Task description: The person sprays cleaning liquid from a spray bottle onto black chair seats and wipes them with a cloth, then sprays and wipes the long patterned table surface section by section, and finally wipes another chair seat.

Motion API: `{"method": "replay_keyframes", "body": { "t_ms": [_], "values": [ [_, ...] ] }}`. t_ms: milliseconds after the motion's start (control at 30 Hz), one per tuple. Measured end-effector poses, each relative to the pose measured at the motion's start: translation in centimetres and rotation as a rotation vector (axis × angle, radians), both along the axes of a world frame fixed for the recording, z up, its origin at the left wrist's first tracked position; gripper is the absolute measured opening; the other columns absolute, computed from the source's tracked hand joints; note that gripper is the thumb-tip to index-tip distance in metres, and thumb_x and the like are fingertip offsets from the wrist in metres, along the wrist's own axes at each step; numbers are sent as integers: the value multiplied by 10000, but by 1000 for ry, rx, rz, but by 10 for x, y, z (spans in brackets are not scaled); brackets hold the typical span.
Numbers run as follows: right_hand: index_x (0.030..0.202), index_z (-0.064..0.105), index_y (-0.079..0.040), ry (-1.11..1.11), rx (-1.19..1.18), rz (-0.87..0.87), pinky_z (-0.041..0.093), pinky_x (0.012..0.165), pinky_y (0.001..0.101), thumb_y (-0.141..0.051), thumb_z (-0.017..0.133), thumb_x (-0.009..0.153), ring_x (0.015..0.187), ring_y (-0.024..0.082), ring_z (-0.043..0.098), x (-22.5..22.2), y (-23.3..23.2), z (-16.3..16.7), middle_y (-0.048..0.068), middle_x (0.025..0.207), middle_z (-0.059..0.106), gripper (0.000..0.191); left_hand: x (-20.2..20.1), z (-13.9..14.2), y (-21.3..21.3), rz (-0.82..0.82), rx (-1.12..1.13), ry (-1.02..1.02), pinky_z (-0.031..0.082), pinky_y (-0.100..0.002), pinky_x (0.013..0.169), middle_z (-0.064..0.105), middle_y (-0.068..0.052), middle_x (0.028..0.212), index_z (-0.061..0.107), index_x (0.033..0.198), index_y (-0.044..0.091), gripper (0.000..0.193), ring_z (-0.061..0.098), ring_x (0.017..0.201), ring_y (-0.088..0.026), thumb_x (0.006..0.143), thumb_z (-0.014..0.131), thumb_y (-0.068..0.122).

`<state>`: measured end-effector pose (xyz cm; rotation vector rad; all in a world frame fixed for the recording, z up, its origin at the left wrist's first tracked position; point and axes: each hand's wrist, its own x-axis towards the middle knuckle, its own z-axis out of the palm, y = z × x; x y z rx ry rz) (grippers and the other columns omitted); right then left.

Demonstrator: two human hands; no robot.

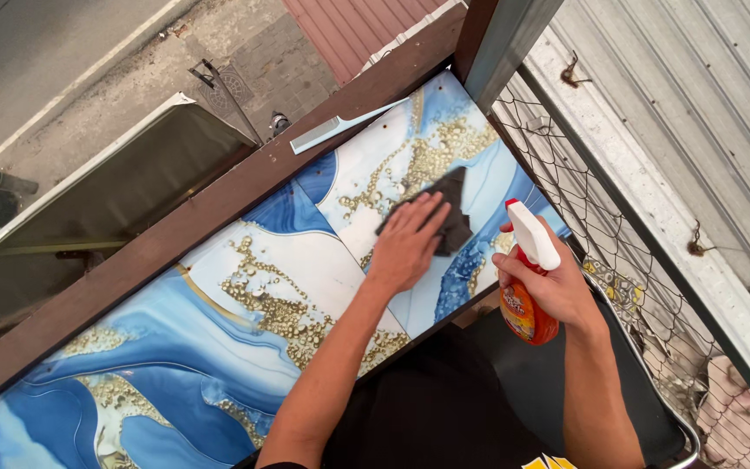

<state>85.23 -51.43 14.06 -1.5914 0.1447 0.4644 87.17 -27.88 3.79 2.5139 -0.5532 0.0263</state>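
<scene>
Two hands working a marbled counter

I am pressing my left hand (408, 241) flat, fingers spread, on a dark cloth (451, 217) lying on the blue, white and gold counter (219, 347). At three o'clock from it, my right hand (550, 287) is gripping an orange spray bottle (527, 304). At eleven o'clock, a pale scraper (340, 127) is resting on the brown wooden rail (219, 208).

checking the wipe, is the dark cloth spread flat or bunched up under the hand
Mostly spread flat: the dark cloth lies open on the marbled counter, pressed under the left hand.
</scene>
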Motion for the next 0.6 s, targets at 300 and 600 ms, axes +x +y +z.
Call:
{"method": "replay_keyframes", "body": {
  "t_ms": [300, 600],
  "values": [
    [1245, 554, -30, -54, -50, -141, 546, 675, 311, 25, 662, 856, 684, 138, 654, -49, -48, -15, 43, 706, 629, 408, 66, -20, 44, 243, 172, -184, 245, -477, 1256, 354, -137, 1654, 394, 1585, 71, 582, 311, 1544, -312, 1041, 541, 215],
    [1146, 585, -43, 143, -132, -49, 529, 629, 337, 27, 701, 813, 628, 177, 651, -108, -84, -24, 67, 667, 632, 359, 73, -45, -48, 34, 211, -138, 166, -487, 1271, 301, -105, 1676, 372, 1579, 76, 595, 249, 1555, -289, 1036, 529, 259]
  ]
}}
